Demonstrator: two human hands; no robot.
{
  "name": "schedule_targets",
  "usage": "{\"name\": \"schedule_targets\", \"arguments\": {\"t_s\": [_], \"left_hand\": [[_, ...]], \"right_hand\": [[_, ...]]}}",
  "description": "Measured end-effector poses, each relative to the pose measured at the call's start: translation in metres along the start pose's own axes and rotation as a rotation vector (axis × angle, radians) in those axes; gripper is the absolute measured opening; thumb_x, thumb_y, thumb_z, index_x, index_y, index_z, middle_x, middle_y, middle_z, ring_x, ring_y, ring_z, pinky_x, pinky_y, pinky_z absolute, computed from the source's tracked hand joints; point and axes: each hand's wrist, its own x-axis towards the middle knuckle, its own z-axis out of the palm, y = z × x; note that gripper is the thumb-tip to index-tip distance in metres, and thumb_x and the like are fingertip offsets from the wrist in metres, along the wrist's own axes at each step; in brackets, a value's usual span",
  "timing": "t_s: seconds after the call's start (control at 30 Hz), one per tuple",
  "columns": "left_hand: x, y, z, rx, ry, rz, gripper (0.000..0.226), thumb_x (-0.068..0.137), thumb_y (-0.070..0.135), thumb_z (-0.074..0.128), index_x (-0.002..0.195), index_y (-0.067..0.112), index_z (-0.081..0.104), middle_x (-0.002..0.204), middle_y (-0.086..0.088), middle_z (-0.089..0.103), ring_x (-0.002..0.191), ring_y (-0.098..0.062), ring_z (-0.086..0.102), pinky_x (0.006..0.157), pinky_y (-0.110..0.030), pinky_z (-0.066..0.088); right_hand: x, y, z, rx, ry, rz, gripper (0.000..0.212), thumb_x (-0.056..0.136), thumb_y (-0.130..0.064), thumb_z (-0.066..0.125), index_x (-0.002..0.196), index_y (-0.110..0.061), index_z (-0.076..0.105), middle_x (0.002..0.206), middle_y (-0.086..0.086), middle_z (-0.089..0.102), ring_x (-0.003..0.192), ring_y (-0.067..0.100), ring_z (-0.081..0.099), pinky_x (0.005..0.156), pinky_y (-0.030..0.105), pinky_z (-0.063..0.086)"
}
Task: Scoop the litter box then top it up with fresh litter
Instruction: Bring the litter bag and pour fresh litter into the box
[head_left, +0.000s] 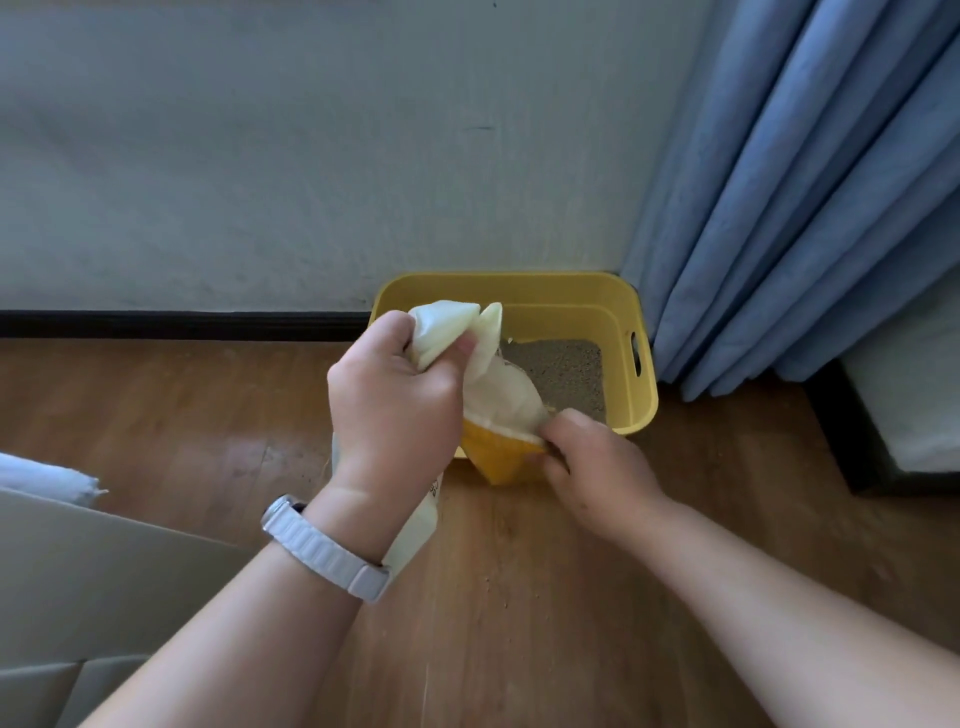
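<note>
A yellow plastic litter box stands on the wood floor against the wall, with grey litter in its bottom. A white and yellow litter bag stands at the box's near edge, its top leaning over the box. My left hand, with a white watch band on the wrist, grips the bunched white top of the bag. My right hand holds the bag's yellow side lower down. Part of the bag's white lower body shows behind my left wrist.
Blue curtains hang right of the box, touching its right side. A cardboard box flap lies at the lower left. A dark-based piece of furniture stands at the right. A few litter grains dot the floor.
</note>
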Motion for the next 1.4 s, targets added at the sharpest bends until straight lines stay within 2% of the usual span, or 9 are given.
{"name": "schedule_targets", "arguments": {"t_s": [0.1, 0.23, 0.43, 0.53, 0.67, 0.73, 0.9, 1.2, 1.4], "left_hand": [[0.005, -0.004, -0.007, 0.068, 0.025, 0.034, 0.046, 0.083, 0.030, 0.074, 0.062, 0.010, 0.039, 0.054, 0.005, 0.039, 0.051, -0.012, 0.038, 0.047, -0.027, 0.035], [0.016, -0.029, -0.018, 0.449, -0.024, 0.426, 0.036, 0.079, 0.016, 0.065, 0.071, 0.019, 0.029, 0.061, 0.002, 0.042, 0.057, -0.031, 0.045, 0.057, -0.031, 0.030], [0.020, -0.056, -0.013, 0.642, -0.203, 0.452, 0.019, 0.070, 0.001, 0.066, 0.078, 0.013, 0.055, 0.076, -0.001, 0.065, 0.076, -0.031, 0.060, 0.072, -0.037, 0.030], [0.014, -0.056, -0.008, 0.581, -0.314, 0.476, 0.020, 0.086, 0.029, 0.064, 0.096, 0.013, 0.057, 0.097, -0.001, 0.068, 0.089, -0.029, 0.063, 0.079, -0.039, 0.035], [0.004, -0.052, -0.002, 0.607, -0.508, 0.436, 0.078, 0.073, 0.079, 0.045, 0.115, 0.013, 0.049, 0.121, -0.002, 0.060, 0.109, -0.024, 0.056, 0.091, -0.041, 0.037], [0.000, -0.050, 0.003, 0.653, -0.453, 0.487, 0.087, 0.063, 0.083, 0.053, 0.110, 0.010, 0.051, 0.113, -0.004, 0.063, 0.101, -0.026, 0.060, 0.086, -0.042, 0.040], [0.002, -0.052, 0.013, 0.652, -0.248, 0.590, 0.049, 0.076, 0.058, 0.067, 0.086, 0.010, 0.056, 0.076, -0.002, 0.064, 0.070, -0.026, 0.063, 0.074, -0.038, 0.030], [0.001, -0.043, 0.033, 0.510, -0.308, 0.581, 0.027, 0.082, 0.038, 0.050, 0.065, 0.020, 0.039, 0.052, 0.006, 0.050, 0.046, -0.025, 0.051, 0.063, -0.030, 0.033], [0.004, -0.020, 0.048, 0.397, -0.370, 0.436, 0.036, 0.077, 0.029, 0.066, 0.059, 0.020, 0.036, 0.048, 0.008, 0.041, 0.043, -0.022, 0.041, 0.051, -0.028, 0.029]], "right_hand": [[0.001, -0.002, 0.001, 0.014, 0.065, -0.074, 0.014, 0.096, -0.028, 0.051, 0.091, -0.017, 0.059, 0.085, -0.005, 0.052, 0.085, 0.021, 0.053, 0.066, 0.039, 0.047], [0.006, 0.002, -0.008, 0.025, 0.149, -0.093, 0.020, 0.095, -0.026, 0.050, 0.081, -0.016, 0.061, 0.079, -0.005, 0.053, 0.076, 0.020, 0.053, 0.061, 0.039, 0.047], [0.007, -0.005, -0.041, 0.165, 0.308, -0.189, 0.021, 0.093, -0.025, 0.054, 0.076, -0.016, 0.062, 0.074, -0.006, 0.055, 0.069, 0.017, 0.052, 0.058, 0.039, 0.047], [0.005, -0.009, -0.056, 0.186, 0.292, -0.251, 0.024, 0.092, -0.028, 0.053, 0.075, -0.014, 0.061, 0.073, -0.004, 0.055, 0.069, 0.017, 0.053, 0.059, 0.040, 0.047], [0.004, -0.004, -0.062, 0.200, 0.251, -0.238, 0.025, 0.094, -0.027, 0.056, 0.073, -0.014, 0.060, 0.072, -0.003, 0.054, 0.069, 0.018, 0.052, 0.060, 0.043, 0.047], [0.003, -0.004, -0.060, 0.225, 0.232, -0.216, 0.023, 0.094, -0.024, 0.059, 0.073, -0.014, 0.060, 0.072, -0.003, 0.055, 0.070, 0.017, 0.053, 0.061, 0.042, 0.047], [0.002, -0.008, -0.057, 0.280, 0.221, -0.184, 0.024, 0.094, -0.025, 0.060, 0.072, -0.015, 0.059, 0.072, -0.005, 0.056, 0.070, 0.014, 0.052, 0.062, 0.039, 0.046], [-0.009, 0.014, -0.064, 0.101, 0.126, -0.072, 0.029, 0.094, -0.046, 0.050, 0.073, -0.026, 0.048, 0.074, -0.010, 0.050, 0.069, 0.009, 0.048, 0.058, 0.035, 0.042], [-0.039, 0.069, -0.074, 0.094, 0.065, 0.104, 0.021, 0.089, -0.052, 0.055, 0.091, -0.031, 0.057, 0.088, -0.015, 0.053, 0.081, 0.006, 0.051, 0.068, 0.033, 0.047]]}}
